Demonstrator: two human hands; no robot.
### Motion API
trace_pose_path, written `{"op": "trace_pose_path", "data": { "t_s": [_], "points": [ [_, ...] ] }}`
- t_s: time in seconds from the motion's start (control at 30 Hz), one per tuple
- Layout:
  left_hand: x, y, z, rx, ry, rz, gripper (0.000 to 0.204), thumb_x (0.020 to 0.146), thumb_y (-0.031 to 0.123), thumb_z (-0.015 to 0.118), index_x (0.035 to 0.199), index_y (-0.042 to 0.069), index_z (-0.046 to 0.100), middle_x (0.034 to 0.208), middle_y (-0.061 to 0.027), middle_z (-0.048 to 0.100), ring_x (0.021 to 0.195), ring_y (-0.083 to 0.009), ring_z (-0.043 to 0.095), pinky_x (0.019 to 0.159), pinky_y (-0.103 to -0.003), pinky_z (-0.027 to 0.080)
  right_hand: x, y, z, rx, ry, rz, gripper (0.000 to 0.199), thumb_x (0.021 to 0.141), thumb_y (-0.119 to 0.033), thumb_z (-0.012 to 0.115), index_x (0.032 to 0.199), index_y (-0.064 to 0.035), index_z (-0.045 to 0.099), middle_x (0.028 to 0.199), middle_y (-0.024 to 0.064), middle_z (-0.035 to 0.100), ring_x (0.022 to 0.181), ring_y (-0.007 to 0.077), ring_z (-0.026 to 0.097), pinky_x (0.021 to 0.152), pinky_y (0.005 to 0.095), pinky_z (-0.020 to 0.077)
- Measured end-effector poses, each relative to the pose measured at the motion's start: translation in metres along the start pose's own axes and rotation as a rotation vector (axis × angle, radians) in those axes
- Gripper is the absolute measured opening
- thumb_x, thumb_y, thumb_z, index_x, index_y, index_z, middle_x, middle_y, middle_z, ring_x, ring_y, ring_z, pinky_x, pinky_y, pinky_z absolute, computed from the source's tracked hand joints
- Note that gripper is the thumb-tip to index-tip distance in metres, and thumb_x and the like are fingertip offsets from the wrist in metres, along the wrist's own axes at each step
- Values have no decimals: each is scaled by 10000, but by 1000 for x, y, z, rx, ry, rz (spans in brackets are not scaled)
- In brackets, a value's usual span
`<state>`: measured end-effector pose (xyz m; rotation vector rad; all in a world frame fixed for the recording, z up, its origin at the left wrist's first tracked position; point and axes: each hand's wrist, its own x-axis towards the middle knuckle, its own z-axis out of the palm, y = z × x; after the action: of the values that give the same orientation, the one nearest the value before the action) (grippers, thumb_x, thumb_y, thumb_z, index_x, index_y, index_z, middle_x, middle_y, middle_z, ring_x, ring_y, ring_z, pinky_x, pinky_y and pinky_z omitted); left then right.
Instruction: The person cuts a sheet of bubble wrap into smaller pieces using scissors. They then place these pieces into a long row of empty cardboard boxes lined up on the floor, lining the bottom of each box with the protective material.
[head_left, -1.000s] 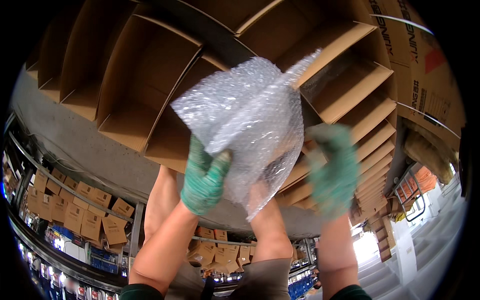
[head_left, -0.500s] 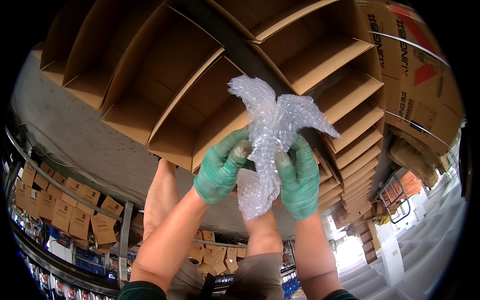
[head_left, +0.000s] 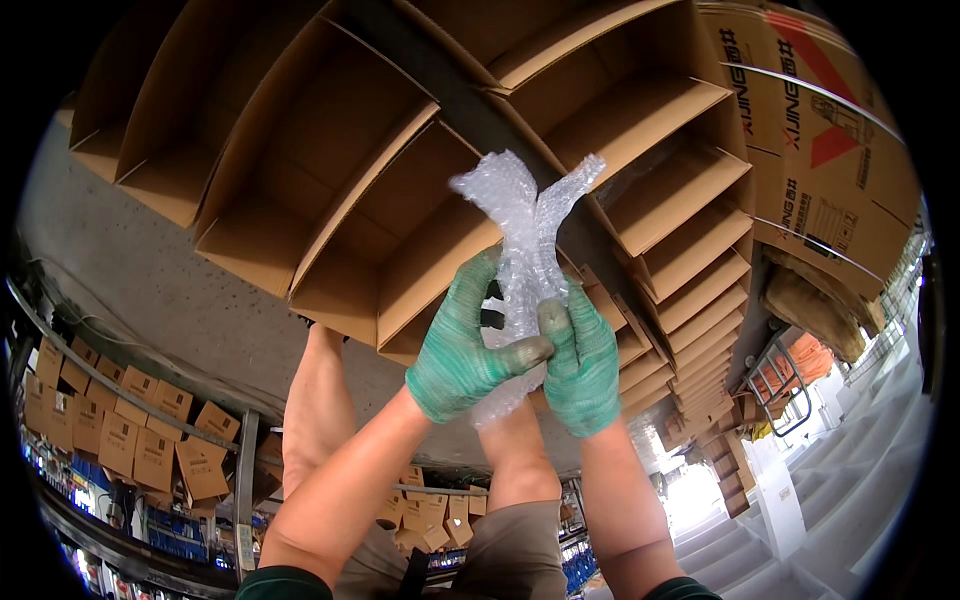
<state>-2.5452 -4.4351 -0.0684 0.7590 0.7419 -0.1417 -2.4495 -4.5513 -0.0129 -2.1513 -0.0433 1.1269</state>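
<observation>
A crumpled sheet of clear bubble wrap (head_left: 522,235) is held upright between my gloved hands. Its top splits into two flaps that spread apart, and its lower end hangs below my fingers. My left hand (head_left: 470,340), in a green knitted glove with a grey thumb tip, wraps round the wrap's left side, the thumb reaching across its front. My right hand (head_left: 580,360), gloved alike, pinches the right edge between thumb and fingers. Just beyond the hands stand open cardboard boxes (head_left: 335,290), which the wrap partly covers.
Rows of open cartons (head_left: 690,190) run off to the right. Strapped, printed cardboard (head_left: 800,140) stands at the far right, near a metal-framed cart (head_left: 780,390) and an orange heap (head_left: 800,365). Behind a metal rail at lower left are small brown boxes (head_left: 155,450). The floor (head_left: 130,255) is grey.
My left thumb has moved right across the front of the bubble wrap, and my hands are closer together. The wrap's right flap has swung up and narrowed.
</observation>
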Motion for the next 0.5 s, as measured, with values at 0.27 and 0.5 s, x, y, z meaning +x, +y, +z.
{"op": "trace_pose_path", "data": {
  "t_s": [0.27,0.5],
  "points": [
    [-1,-3,3,55,174,-35,344,1025,222,573,1282,-5,606,1121,-77,641,1034,-169,576,946,-332,473,6,10,23,75,223,101,388,997,-276,616,1284,-23,557,1082,123,690,953,198,651,857,370,526],
    [10,-2,-66,-326,483,19,375,1019,215,612,1337,21,567,1259,-52,616,1100,-177,579,953,-335,492,11,-42,-112,769,435,-200,461,890,-114,627,1340,-46,549,1251,145,624,1113,263,640,965,399,535]
  ]
}}
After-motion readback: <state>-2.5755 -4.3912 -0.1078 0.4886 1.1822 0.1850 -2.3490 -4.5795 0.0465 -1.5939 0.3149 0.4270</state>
